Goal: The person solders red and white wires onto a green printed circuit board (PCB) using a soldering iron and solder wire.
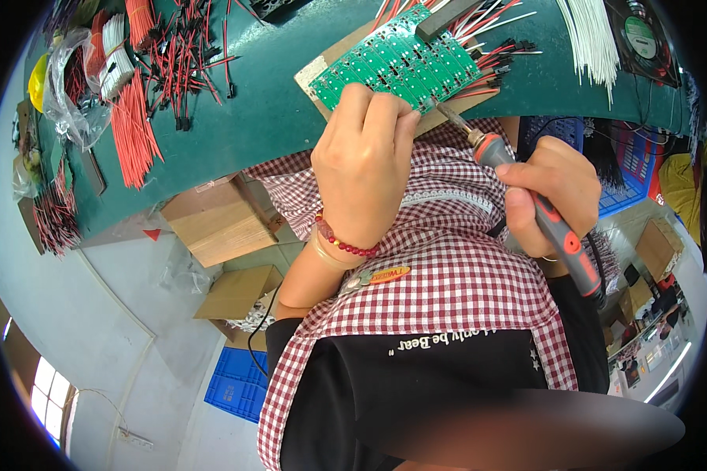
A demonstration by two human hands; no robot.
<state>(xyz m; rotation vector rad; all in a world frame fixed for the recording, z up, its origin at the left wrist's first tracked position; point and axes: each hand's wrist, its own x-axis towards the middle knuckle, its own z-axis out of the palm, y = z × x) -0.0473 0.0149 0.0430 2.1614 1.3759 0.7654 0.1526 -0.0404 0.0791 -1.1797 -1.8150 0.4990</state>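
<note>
My right hand (554, 192) is wrapped round the grey and red handle of a soldering iron (491, 151). The iron's tip meets the near edge of a green circuit board panel (361, 69). My left hand (365, 149) is closed, its fingertips bent down at that same edge, left of the tip; whatever they pinch is hidden behind the knuckles. Under the panel lies a light brown board (310, 81). A dark bar (446, 17) rests across the panel's far right part. Red, black and white wires (491, 67) stick out along its right side.
On the green table (267, 86), bundles of red wires (133, 129) and black-tipped leads (182, 59) lie left. White wires (589, 39) and a spool (640, 38) lie right. Cardboard boxes (220, 224) and a blue crate (236, 377) stand below.
</note>
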